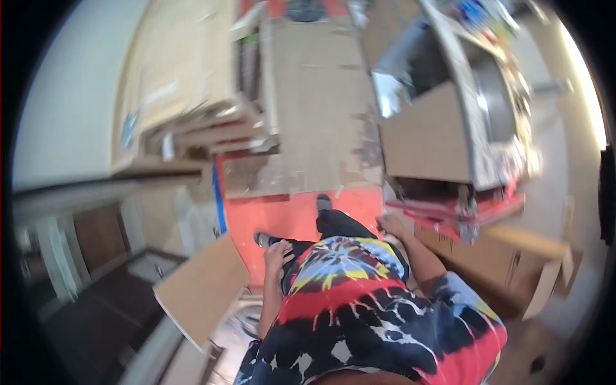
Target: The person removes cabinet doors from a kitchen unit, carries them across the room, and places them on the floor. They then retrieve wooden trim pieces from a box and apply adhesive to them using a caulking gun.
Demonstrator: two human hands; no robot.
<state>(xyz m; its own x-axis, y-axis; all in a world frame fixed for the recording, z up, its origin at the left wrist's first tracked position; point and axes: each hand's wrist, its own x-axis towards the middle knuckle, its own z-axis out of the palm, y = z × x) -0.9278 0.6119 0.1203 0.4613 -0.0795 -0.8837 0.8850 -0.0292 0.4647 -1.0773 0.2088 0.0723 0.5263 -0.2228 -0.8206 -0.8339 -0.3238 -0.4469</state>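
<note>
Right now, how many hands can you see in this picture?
2: the left hand by the dark trousers, and the right hand out toward the right of the tie-dye shirt. Others could be hidden.

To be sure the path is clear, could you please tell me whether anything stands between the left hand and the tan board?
Nothing visible does: between the left hand and the nearest corner of the tan board, only red floor covering shows, though this single view leaves depth uncertain.
</note>
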